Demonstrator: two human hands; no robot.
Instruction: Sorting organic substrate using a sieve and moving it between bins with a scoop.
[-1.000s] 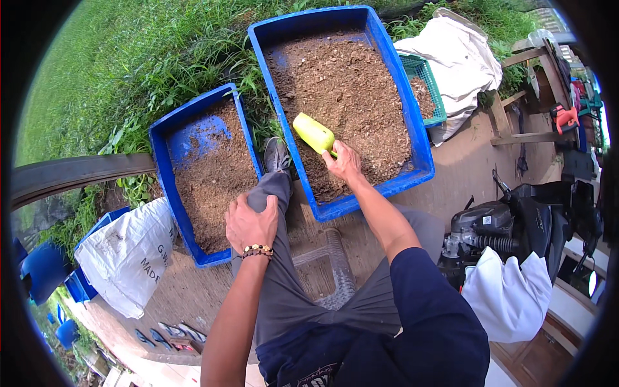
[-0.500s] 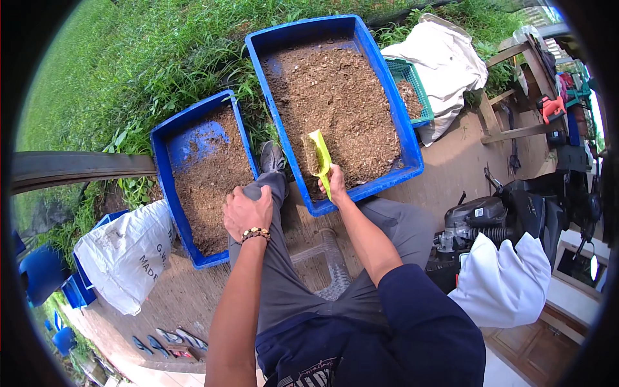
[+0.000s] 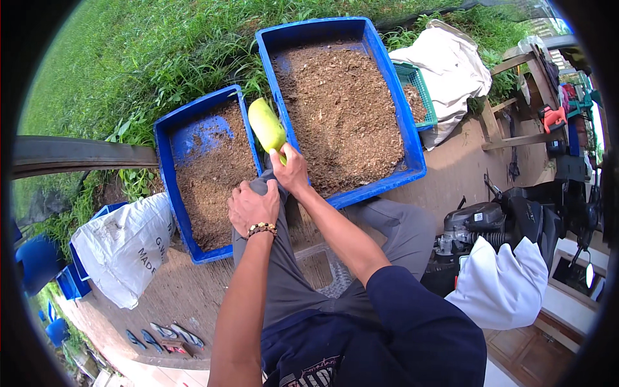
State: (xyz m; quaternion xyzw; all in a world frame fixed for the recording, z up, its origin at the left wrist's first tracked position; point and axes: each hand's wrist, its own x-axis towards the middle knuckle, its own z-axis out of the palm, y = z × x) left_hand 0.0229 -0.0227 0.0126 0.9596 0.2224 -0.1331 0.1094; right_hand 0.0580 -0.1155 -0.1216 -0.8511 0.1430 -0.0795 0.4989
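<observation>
My right hand (image 3: 291,170) grips the handle of a yellow-green scoop (image 3: 265,124). The scoop is turned so its rounded back shows, and it hangs over the gap between the two blue trays; its inside is hidden. On the right is the larger blue tray (image 3: 387,182), holding loose brown crumbly material (image 3: 345,116). A smaller blue tray (image 3: 213,257) to the left holds similar material, with bare blue bottom showing at its far left. My left hand (image 3: 254,208) lies over my left knee, fingers spread, holding nothing.
A white woven sack (image 3: 126,248) stands left of the small tray. Beyond the large tray are a green basket (image 3: 422,84) and a white sack (image 3: 445,71). A motorcycle (image 3: 490,219) with a white cloth (image 3: 500,284) is at the right. Slippers (image 3: 164,335) lie lower left.
My right hand has moved left with the scoop, out of the large tray. The scoop has turned over from showing its filled inside to showing its back. My left hand stays on the knee.
</observation>
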